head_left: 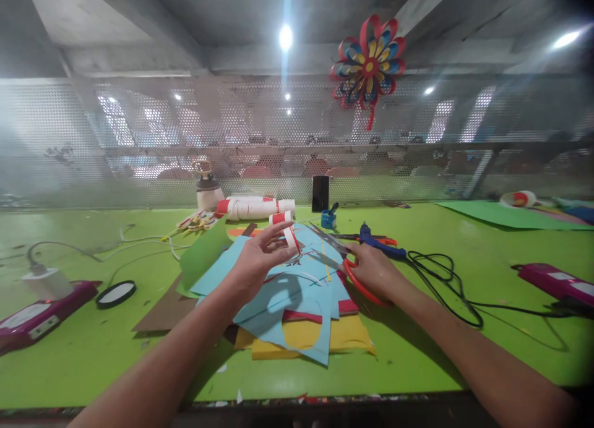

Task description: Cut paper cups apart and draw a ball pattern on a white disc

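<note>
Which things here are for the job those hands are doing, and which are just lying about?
Seem part of the job:
- scissors, in the right hand
- red-and-white piece, in the left hand
- perhaps the blue paper below

Seem just lying about right now:
- glue gun
- purple power strip on the left
- green sheet at far right
</note>
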A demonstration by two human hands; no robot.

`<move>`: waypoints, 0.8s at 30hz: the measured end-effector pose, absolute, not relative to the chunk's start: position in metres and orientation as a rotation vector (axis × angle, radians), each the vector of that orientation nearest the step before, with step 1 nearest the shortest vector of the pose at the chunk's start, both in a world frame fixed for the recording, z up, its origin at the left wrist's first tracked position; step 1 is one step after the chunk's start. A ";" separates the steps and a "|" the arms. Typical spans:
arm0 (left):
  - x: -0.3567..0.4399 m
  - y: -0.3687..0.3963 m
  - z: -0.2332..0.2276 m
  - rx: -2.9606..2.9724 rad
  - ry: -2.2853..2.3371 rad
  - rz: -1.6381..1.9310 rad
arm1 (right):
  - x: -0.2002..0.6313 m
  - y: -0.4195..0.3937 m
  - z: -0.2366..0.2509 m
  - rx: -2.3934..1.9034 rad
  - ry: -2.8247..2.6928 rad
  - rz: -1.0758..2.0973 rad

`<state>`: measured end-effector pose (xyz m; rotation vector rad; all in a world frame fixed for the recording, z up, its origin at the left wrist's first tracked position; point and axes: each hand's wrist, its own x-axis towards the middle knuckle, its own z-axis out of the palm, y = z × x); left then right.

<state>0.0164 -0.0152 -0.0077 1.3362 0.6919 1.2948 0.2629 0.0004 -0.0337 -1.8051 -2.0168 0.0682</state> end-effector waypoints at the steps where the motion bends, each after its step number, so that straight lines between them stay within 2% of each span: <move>1: 0.017 -0.016 -0.007 1.327 0.689 1.296 | 0.263 0.000 -0.033 -1.797 -2.018 0.071; 15: 0.013 -0.015 -0.008 1.227 0.593 1.187 | 0.257 -0.006 -0.034 -1.417 -1.958 0.225; 24: 0.011 -0.017 -0.003 0.969 0.458 1.055 | 0.255 -0.015 -0.028 -1.008 -2.019 0.062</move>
